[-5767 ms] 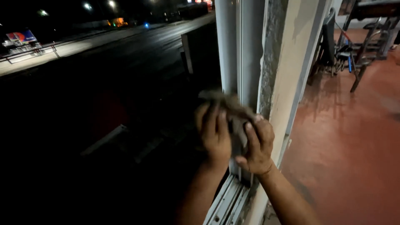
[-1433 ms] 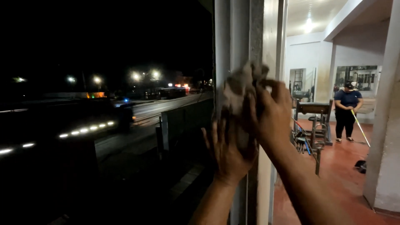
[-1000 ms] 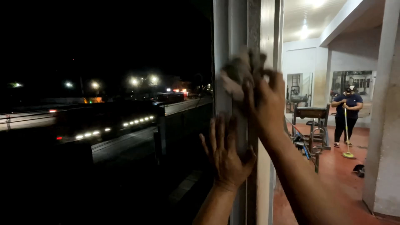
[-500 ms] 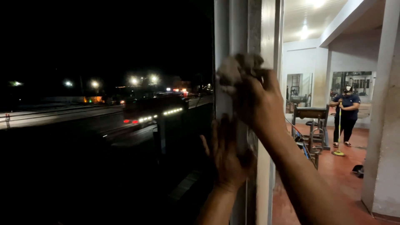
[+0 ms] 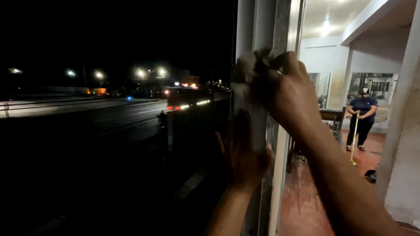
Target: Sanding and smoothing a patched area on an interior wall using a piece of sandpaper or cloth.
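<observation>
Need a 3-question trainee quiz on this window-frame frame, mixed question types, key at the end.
1. True or false: the right hand presses a bunched grey cloth against the upright window frame.
2. Where does the left hand rest?
A. flat on the frame below the cloth
B. on the broom
C. on the floor
3. Fill in: the person in the background holds a ____ with a yellow handle.

Key
1. True
2. A
3. broom; its head is too small to make out clearly
</observation>
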